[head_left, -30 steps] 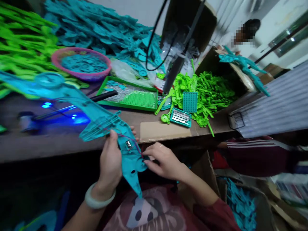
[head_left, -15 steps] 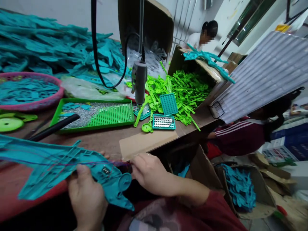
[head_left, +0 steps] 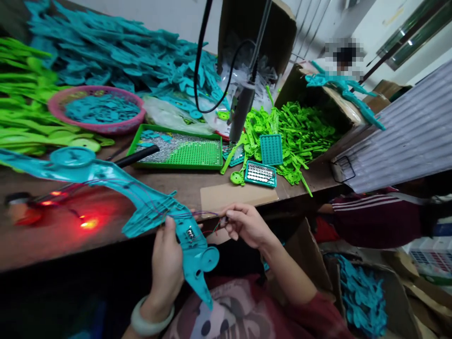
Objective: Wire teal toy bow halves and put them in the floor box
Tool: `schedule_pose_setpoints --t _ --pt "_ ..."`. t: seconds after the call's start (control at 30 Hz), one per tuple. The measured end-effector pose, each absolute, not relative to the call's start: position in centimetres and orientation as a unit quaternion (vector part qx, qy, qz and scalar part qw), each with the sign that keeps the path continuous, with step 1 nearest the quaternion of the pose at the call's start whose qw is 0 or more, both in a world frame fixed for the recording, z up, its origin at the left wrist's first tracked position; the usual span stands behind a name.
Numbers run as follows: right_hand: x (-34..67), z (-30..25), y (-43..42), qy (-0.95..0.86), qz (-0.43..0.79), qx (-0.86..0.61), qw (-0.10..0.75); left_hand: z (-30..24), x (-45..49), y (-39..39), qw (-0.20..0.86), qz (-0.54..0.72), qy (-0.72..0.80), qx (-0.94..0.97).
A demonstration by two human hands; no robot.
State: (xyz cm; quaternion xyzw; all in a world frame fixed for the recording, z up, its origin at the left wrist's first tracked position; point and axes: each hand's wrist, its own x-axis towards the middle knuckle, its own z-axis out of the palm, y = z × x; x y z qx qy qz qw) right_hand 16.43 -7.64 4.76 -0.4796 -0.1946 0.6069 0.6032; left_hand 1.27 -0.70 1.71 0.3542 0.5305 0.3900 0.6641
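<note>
My left hand (head_left: pixel 165 266) grips a long teal plastic toy shell (head_left: pixel 141 200) near its handle end, thumb pressed beside a small metal contact. The shell stretches left across the brown table (head_left: pixel 106 226). Thin red and purple wires (head_left: pixel 197 217) run along the shell and out to my right hand (head_left: pixel 245 225), which pinches their loose ends just right of the shell. Small red lights (head_left: pixel 84 223) glow on the table under the shell's far part.
A green tray (head_left: pixel 178 153) of small screws, a pink basket (head_left: pixel 97 109) of teal discs, a hanging electric screwdriver (head_left: pixel 242 110), teal battery trays (head_left: pixel 261 173) and heaps of green and teal parts lie beyond. Another person's striped sleeve (head_left: pixel 374 212) is at right.
The shell has swung from flat and low to angled up across the table. My right hand left the shell and now pinches the wires. The lights turned from blue to red.
</note>
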Motion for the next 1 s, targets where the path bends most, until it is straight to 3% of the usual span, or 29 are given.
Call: schedule_pose_setpoints --t 0.67,0.77,0.83,0.9,1.0 --pt "16.1 2.3 -9.6 -0.182 0.530 -0.555 0.615 0.6 0.9 -3.8 0.739 0.393 0.473 0.274" --pt "16.7 2.5 -10.7 -0.247 0.540 -0.565 0.573 0.1 0.4 -4.4 0.752 0.390 0.466 0.257" --pt "17.3 3.9 -11.4 -0.365 0.531 -0.590 0.487 -0.3 0.2 -4.7 0.754 0.392 0.458 0.261" --pt "17.3 6.1 -11.4 -0.497 0.423 -0.640 0.406 -0.7 0.2 -4.9 0.747 0.400 0.451 0.280" --pt "14.7 9.3 -8.2 -0.639 0.169 -0.648 0.380 -1.3 0.8 -5.0 0.725 0.415 0.458 0.304"
